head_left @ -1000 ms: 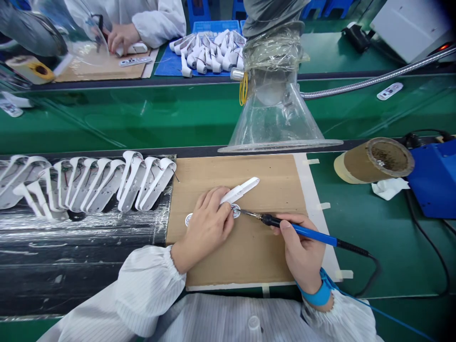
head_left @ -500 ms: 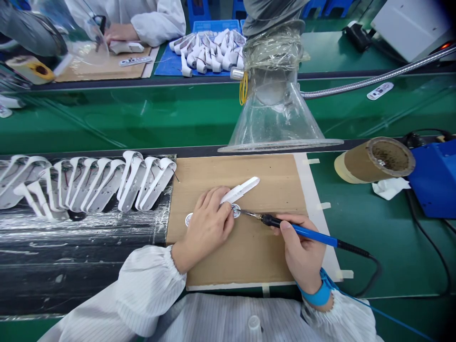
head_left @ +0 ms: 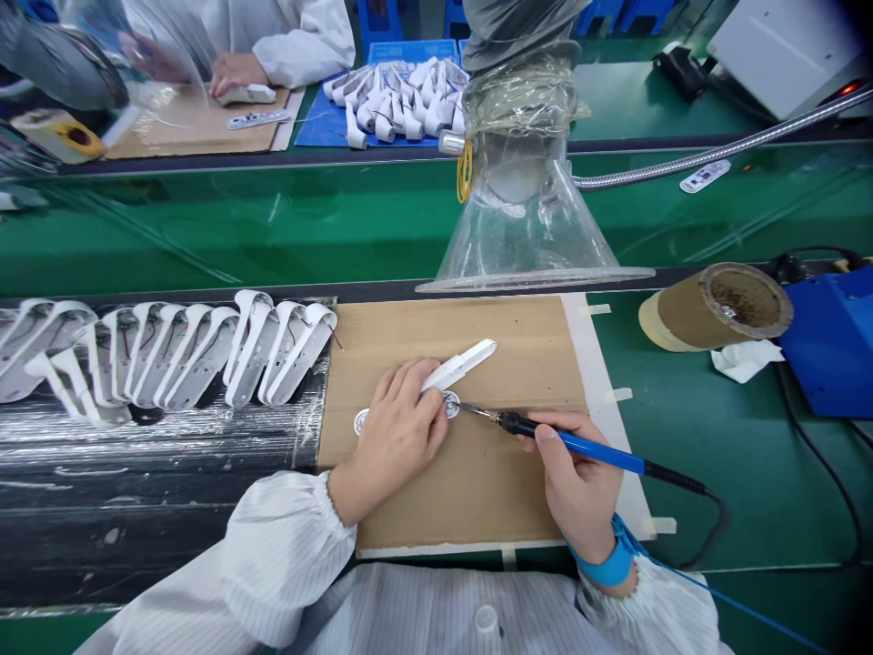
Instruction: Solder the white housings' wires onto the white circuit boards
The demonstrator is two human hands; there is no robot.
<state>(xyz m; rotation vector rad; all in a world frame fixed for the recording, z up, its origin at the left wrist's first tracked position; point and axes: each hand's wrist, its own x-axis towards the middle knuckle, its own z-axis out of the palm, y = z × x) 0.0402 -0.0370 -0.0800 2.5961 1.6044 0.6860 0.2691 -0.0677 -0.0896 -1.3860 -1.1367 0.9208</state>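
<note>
My right hand (head_left: 579, 478) is closed around the blue handle of a soldering iron (head_left: 573, 440). The iron's tip touches the round right end of a small white circuit board (head_left: 451, 404). Curled over the middle of that board, my left hand (head_left: 399, 428) pins it against the brown cardboard (head_left: 477, 491); the board's other end peeks out on the left. A long white plastic housing (head_left: 464, 364) also lies under my left fingertips, pointing up to the right. What the left fingers cover underneath is hidden.
Several white housings with wires (head_left: 197, 355) stand in a row at left. A clear fume hood (head_left: 525, 236) hangs ahead. At right are a brown cup (head_left: 716, 307) and a blue box (head_left: 832, 341). A co-worker's hand (head_left: 238, 73) is across the green belt (head_left: 306, 223).
My hands and the iron hold nearly still. On the green belt, a white board has moved slightly left. The co-worker's hand has shifted onto a white piece across the way.
</note>
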